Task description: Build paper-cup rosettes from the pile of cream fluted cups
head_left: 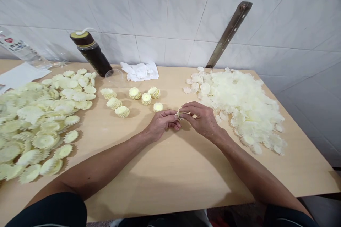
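My left hand [163,124] and my right hand [201,118] meet over the middle of the table. Between their fingertips they pinch a small pale yellow scalloped piece [179,115], mostly covered by the fingers. Just beyond my left hand sit several rounded stacks of scalloped discs, among them a lone stack [158,107], a close group [146,98] and a row [122,111] further left. A big heap of thicker yellow scalloped discs [48,126] spreads over the left side. To the right of my right hand lies a pile of thin, paler scalloped discs [239,103].
A dark bottle [94,55] with a strap stands by the tiled wall, beside a clear plastic cup [114,77] and a crumpled white tissue [140,71]. At the far left are a clear water bottle [26,51] and white paper [21,75]. A metal bracket [229,33] rises against the wall.
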`<state>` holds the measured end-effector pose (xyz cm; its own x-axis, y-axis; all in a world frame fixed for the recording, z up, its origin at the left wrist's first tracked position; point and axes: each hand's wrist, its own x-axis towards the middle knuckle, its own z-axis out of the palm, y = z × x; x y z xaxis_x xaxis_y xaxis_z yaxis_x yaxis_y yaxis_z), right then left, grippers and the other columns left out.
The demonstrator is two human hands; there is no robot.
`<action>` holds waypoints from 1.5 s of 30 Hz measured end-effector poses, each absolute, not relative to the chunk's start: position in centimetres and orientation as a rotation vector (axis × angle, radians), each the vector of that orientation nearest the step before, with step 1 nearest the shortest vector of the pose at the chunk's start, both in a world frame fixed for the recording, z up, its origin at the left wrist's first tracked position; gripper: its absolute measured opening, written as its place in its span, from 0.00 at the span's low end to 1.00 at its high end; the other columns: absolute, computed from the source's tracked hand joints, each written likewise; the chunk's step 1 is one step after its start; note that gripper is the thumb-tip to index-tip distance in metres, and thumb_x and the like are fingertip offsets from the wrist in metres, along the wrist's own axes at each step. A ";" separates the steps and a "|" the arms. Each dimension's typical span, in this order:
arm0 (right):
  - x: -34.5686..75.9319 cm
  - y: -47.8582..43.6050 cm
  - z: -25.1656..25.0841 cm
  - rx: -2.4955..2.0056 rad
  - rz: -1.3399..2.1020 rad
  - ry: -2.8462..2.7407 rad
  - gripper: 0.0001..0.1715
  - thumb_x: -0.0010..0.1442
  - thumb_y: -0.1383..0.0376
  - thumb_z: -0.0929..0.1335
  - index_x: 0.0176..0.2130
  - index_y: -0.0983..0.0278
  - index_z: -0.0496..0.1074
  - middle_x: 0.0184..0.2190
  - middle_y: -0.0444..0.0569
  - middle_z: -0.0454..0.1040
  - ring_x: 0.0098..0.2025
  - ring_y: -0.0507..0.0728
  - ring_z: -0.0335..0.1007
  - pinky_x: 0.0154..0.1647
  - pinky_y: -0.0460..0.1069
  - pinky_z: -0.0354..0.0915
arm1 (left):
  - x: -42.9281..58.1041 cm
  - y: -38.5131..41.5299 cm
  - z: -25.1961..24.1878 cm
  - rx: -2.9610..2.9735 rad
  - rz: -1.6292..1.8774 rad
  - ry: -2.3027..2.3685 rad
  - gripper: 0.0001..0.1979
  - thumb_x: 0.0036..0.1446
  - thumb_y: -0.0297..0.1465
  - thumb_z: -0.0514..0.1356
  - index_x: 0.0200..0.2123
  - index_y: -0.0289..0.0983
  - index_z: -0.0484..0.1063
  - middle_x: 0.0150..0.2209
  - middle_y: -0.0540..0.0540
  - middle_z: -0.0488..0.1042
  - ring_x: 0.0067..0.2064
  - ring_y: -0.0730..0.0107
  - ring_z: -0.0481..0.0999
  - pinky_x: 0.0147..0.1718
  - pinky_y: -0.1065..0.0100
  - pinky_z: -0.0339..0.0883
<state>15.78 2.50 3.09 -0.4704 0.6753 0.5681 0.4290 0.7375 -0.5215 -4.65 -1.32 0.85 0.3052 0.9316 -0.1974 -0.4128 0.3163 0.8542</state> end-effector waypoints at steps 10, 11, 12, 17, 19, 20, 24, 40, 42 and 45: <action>15.5 2.5 2.9 -0.884 0.468 -2.070 0.04 0.67 0.67 0.75 0.40 0.59 0.84 0.42 0.51 0.85 0.40 0.58 0.83 0.37 0.51 0.78 | -4.5 -1.4 0.2 0.914 1.053 0.845 0.24 0.53 0.44 0.76 0.44 0.31 0.81 0.29 0.42 0.82 0.28 0.67 0.80 0.32 0.67 0.74; 15.5 2.5 2.8 -0.881 0.469 -2.069 0.04 0.67 0.67 0.75 0.39 0.59 0.84 0.41 0.50 0.85 0.40 0.58 0.83 0.38 0.52 0.78 | -4.5 -1.4 0.1 0.921 1.054 0.851 0.24 0.53 0.44 0.76 0.44 0.31 0.81 0.29 0.43 0.82 0.28 0.68 0.80 0.32 0.67 0.74; 15.5 2.5 2.8 -0.876 0.471 -2.067 0.04 0.67 0.67 0.75 0.39 0.59 0.84 0.41 0.50 0.85 0.41 0.58 0.83 0.39 0.52 0.78 | -4.5 -1.4 0.0 0.927 1.052 0.861 0.25 0.53 0.45 0.76 0.44 0.31 0.81 0.29 0.43 0.82 0.27 0.68 0.80 0.31 0.68 0.74; 15.4 2.5 2.8 -0.880 0.461 -2.059 0.05 0.69 0.66 0.73 0.38 0.60 0.82 0.38 0.49 0.85 0.40 0.58 0.82 0.38 0.51 0.76 | -4.5 -1.4 -0.1 0.951 1.029 0.925 0.25 0.54 0.46 0.75 0.45 0.31 0.81 0.29 0.42 0.82 0.27 0.69 0.80 0.29 0.70 0.69; 15.4 2.5 2.9 -0.903 0.457 -2.065 0.06 0.70 0.66 0.72 0.39 0.60 0.81 0.38 0.49 0.84 0.39 0.57 0.81 0.37 0.51 0.75 | -4.4 -1.4 0.0 0.954 1.031 0.930 0.25 0.54 0.46 0.76 0.44 0.31 0.81 0.29 0.42 0.82 0.27 0.68 0.80 0.29 0.69 0.68; 15.3 2.4 2.9 -0.912 0.454 -2.070 0.07 0.70 0.66 0.72 0.39 0.60 0.81 0.38 0.49 0.84 0.38 0.57 0.81 0.37 0.50 0.74 | -4.4 -1.5 -0.1 0.956 1.030 0.931 0.25 0.54 0.46 0.75 0.44 0.31 0.81 0.28 0.42 0.82 0.27 0.68 0.80 0.29 0.69 0.68; 15.3 2.4 2.8 -0.929 0.437 -2.104 0.09 0.72 0.66 0.69 0.39 0.61 0.80 0.38 0.50 0.83 0.38 0.57 0.80 0.38 0.50 0.73 | -4.5 -1.5 -0.2 0.960 1.034 0.915 0.25 0.55 0.48 0.74 0.43 0.32 0.80 0.29 0.42 0.82 0.27 0.67 0.80 0.28 0.69 0.69; 15.1 3.1 3.2 -1.353 0.857 -1.660 0.18 0.67 0.51 0.70 0.35 0.62 0.76 0.28 0.48 0.80 0.27 0.58 0.80 0.29 0.50 0.73 | -4.0 -1.5 -0.2 0.968 1.092 0.854 0.23 0.56 0.48 0.73 0.36 0.34 0.74 0.28 0.46 0.79 0.26 0.70 0.78 0.27 0.70 0.74; 14.9 3.2 3.2 -1.380 0.933 -1.612 0.19 0.66 0.50 0.71 0.35 0.63 0.77 0.26 0.47 0.79 0.28 0.58 0.80 0.29 0.49 0.74 | -4.0 -1.4 -0.2 0.977 1.100 0.859 0.23 0.56 0.48 0.73 0.36 0.33 0.74 0.27 0.45 0.79 0.26 0.71 0.78 0.27 0.70 0.74; 14.8 3.2 3.1 -1.398 0.934 -1.588 0.20 0.66 0.49 0.71 0.35 0.64 0.77 0.28 0.47 0.79 0.28 0.58 0.80 0.30 0.50 0.74 | -3.9 -1.5 -0.2 0.971 1.104 0.869 0.23 0.57 0.47 0.73 0.36 0.33 0.73 0.27 0.45 0.79 0.25 0.71 0.78 0.27 0.70 0.74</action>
